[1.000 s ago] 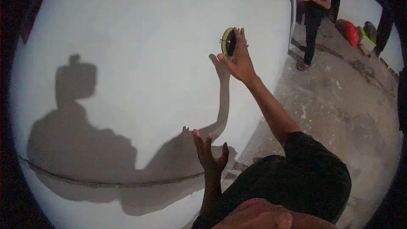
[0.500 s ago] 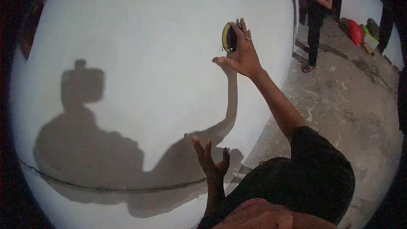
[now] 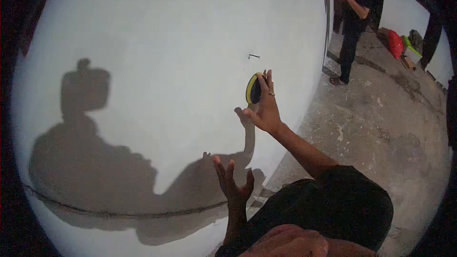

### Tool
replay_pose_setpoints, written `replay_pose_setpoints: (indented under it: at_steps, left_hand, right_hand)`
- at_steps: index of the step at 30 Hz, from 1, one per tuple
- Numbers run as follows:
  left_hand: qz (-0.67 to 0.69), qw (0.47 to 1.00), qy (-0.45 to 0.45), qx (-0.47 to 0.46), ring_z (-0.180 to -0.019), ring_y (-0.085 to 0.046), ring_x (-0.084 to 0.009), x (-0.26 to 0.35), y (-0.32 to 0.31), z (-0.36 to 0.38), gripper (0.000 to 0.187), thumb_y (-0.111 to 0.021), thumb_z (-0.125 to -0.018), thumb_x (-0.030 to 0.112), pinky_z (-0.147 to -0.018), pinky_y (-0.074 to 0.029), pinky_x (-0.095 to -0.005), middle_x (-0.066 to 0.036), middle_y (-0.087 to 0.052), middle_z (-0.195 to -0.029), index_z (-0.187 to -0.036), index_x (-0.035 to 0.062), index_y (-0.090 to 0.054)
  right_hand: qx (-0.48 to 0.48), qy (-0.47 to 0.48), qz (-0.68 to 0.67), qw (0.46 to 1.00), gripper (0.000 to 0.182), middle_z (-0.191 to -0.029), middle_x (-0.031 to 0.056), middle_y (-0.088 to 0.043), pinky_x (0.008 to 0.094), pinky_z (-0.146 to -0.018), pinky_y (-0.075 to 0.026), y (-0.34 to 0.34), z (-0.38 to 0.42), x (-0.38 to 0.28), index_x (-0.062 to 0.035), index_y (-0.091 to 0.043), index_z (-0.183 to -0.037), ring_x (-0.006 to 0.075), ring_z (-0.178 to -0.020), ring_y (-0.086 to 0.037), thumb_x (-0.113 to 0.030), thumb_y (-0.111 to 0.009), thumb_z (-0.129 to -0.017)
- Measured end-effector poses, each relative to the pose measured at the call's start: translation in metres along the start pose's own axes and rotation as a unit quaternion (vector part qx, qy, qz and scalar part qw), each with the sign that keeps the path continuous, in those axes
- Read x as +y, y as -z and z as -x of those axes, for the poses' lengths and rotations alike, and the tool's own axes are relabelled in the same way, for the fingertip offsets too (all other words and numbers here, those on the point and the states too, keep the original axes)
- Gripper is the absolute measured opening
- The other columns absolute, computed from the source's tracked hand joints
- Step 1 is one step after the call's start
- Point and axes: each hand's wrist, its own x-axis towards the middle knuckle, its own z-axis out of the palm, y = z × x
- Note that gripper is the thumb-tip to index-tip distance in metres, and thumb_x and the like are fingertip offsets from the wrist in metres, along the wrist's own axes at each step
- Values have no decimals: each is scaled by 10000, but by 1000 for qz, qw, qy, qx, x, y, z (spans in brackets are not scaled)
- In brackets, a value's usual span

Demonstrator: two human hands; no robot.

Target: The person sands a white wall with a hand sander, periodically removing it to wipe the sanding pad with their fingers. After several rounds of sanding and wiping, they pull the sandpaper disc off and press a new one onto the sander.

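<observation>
My right hand is stretched out to the white wall, its fingers laid over a round black pad with a yellow rim. The pad's left edge shows; the rest is behind my fingers. A ring is on one finger, and my thumb points left, apart from the pad. Lower down, my left hand is raised in front of the wall with its fingers spread and nothing in it. Just above the pad, a small dark hook or nail sticks out of the wall.
A dark cable runs along the lower wall, across my shadow. To the right is a stained concrete floor. Another person in dark clothes stands there, near a red bag and a green-and-white box.
My right hand has moved down the wall with the round pad, from level with the hook to below it. My left hand stays spread. The other person has shifted slightly.
</observation>
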Motion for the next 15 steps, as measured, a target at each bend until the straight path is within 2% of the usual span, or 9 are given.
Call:
replay_pose_setpoints:
  at_steps: [2,3,6,8,10,11,13,15]
  left_hand:
    - [-2,1000,-2,7,-1457,-237,-494,0,0,1,686,-734,-864,234,-1146,-270,-634,-281,-232,-1583,-1460,145,-406]
    - [-2,1000,-4,13,-1456,-237,-496,0,1,1,685,-734,-865,246,-1144,-274,-635,-283,-232,-1582,-1458,145,-408]
    - [-14,1000,5,22,-1456,-236,-498,2,5,3,685,-741,-859,256,-1140,-282,-634,-291,-231,-1579,-1451,144,-414]
    - [-18,999,17,23,-1455,-239,-499,3,11,7,684,-743,-855,256,-1137,-286,-634,-296,-235,-1575,-1445,142,-418]
    - [-25,999,31,21,-1454,-242,-500,1,17,13,682,-745,-850,257,-1135,-290,-633,-301,-240,-1572,-1439,140,-422]
    - [-32,999,34,22,-1453,-243,-502,-1,19,15,683,-747,-846,252,-1133,-292,-635,-302,-242,-1571,-1437,138,-423]
    - [-42,998,35,29,-1452,-243,-503,9,28,18,683,-748,-842,247,-1131,-293,-637,-303,-245,-1569,-1434,137,-424]
    - [-53,996,64,22,-1455,-233,-507,14,36,22,678,-749,-838,240,-1127,-297,-639,-302,-238,-1573,-1428,143,-428]
  right_hand:
    - [30,8,8,999,1169,-1564,386,-44,646,-1151,-209,-8,-2,-5,-21,-177,-1551,560,-1453,-125,-774,-617,-774]
    - [33,28,-5,999,1026,-1558,407,-26,586,-1156,-208,-9,-6,-19,57,-155,-1531,514,-1486,-33,-641,-561,-900]
    - [35,65,2,997,997,-1551,418,-30,595,-1153,-210,-15,-11,-37,62,-155,-1529,521,-1482,-51,-622,-544,-917]
    - [36,85,-11,996,943,-1560,404,-33,610,-1159,-171,-19,-11,-44,38,-181,-1532,527,-1478,-72,-604,-525,-933]
    - [43,89,23,995,797,-1571,381,-60,628,-1164,-123,-21,-10,-51,11,-229,-1525,524,-1477,-101,-531,-463,-991]
    - [42,95,19,994,797,-1571,381,-60,628,-1164,-123,-24,-11,-52,11,-229,-1525,524,-1477,-101,-531,-463,-991]
    - [46,61,57,995,654,-1589,329,-129,637,-1165,-94,-18,-13,-60,-16,-281,-1514,499,-1480,-141,-446,-403,-1037]
    - [39,60,81,994,617,-1592,307,-159,636,-1167,-91,-11,-14,-67,-17,-293,-1511,481,-1483,-156,-409,-400,-1047]
